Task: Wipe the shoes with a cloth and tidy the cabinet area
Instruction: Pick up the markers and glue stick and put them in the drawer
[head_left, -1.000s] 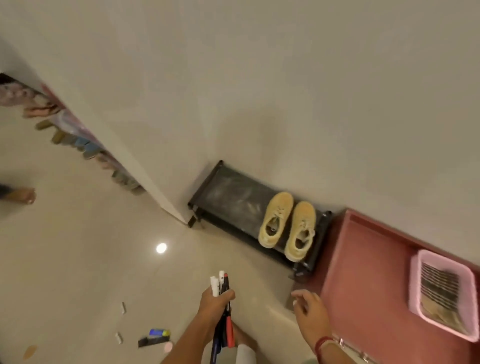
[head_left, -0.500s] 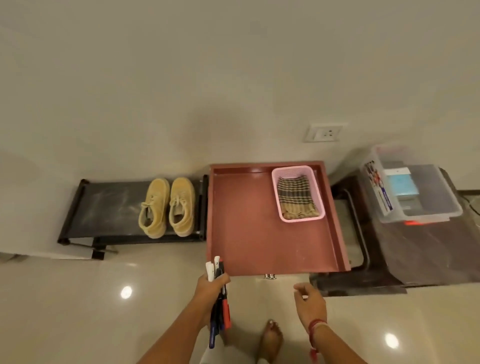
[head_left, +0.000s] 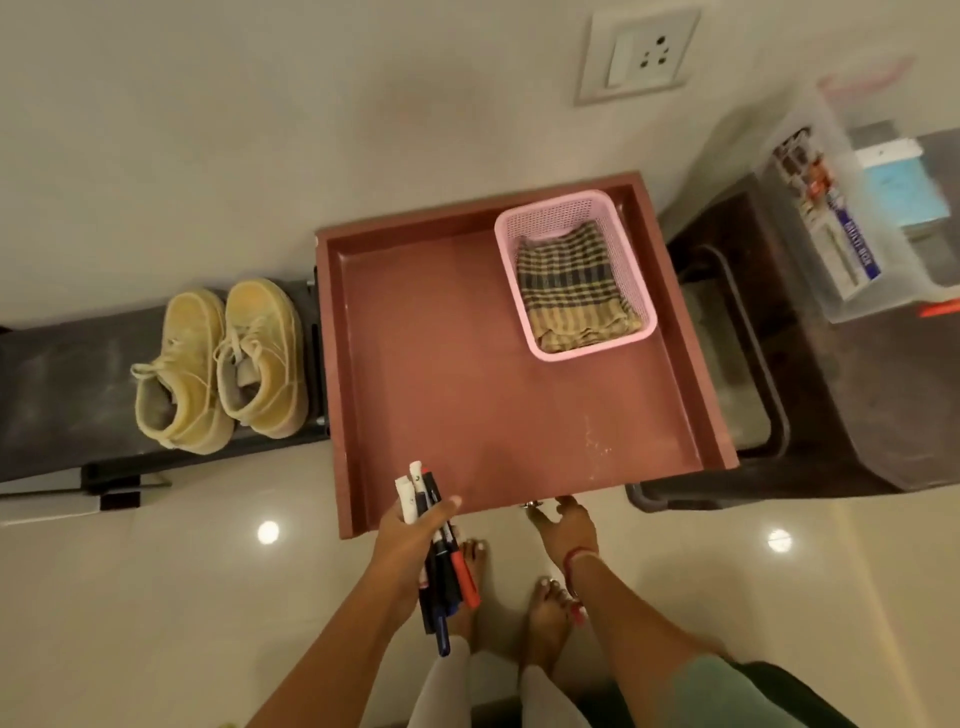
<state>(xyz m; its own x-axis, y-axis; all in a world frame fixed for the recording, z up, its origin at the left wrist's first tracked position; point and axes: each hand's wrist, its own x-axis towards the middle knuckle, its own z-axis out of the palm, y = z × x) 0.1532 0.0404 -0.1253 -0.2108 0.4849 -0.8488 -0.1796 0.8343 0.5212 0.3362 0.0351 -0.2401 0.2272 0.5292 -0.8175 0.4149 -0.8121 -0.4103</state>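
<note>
Yellow shoes (head_left: 208, 374): two, side by side on black rack (head_left: 57, 384). Checked cloth (head_left: 574, 286): one, in pink basket (head_left: 508, 270), red drawer (head_left: 447, 364), well apart from all fingers. Left hand (head_left: 405, 540): fingers grip bundled markers (head_left: 441, 566). Right hand (head_left: 563, 527): fingers at drawer knob (head_left: 531, 504), grip unclear.

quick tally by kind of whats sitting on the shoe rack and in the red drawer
yellow shoes: 2
pink basket: 1
checked cloth: 1
total: 4
</note>
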